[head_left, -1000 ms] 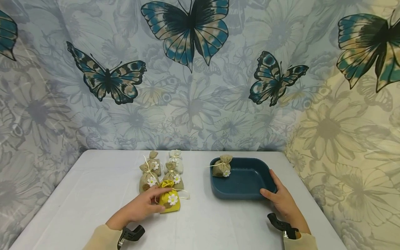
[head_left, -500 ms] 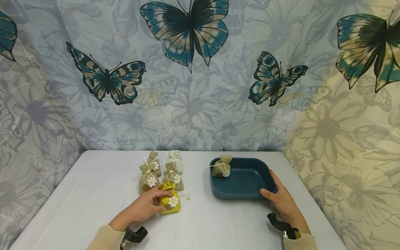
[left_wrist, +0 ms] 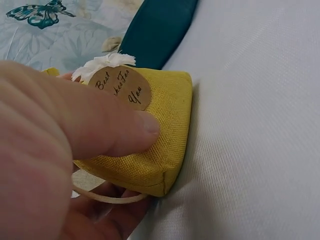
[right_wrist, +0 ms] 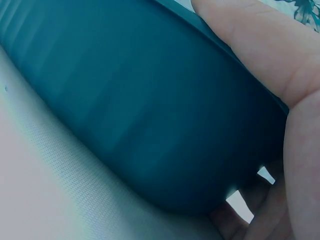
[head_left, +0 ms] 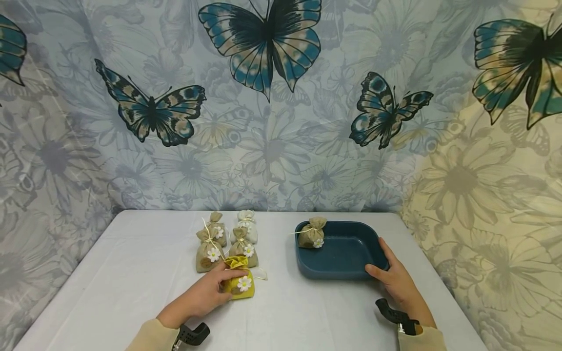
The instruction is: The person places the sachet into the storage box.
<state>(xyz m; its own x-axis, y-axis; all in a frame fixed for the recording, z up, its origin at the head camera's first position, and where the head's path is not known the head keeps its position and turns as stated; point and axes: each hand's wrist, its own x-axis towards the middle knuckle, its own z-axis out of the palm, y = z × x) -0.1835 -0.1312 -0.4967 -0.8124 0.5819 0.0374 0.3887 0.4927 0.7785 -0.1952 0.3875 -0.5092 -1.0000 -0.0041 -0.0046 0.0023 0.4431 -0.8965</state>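
My left hand grips a small yellow drawstring pouch at the front of a group of pouches. In the left wrist view the thumb presses on the yellow cloth pouch, below a round "For You" label and a white flower; other fingers lie behind it. At the right end of a dark blue rectangular tub, my right hand holds on, thumb over the rim and fingers along the outside. The right wrist view shows the tub's wall up close. One beige pouch sits in the tub's far left corner.
Behind the yellow pouch stand several others: a beige pouch at left, another beige pouch, a rear beige pouch and a white pouch. A white cloth covers the table. A butterfly-print curtain hangs close behind.
My left hand has moved slightly right, and its fingers have closed further round the yellow pouch. The right hand and the tub have stayed put.
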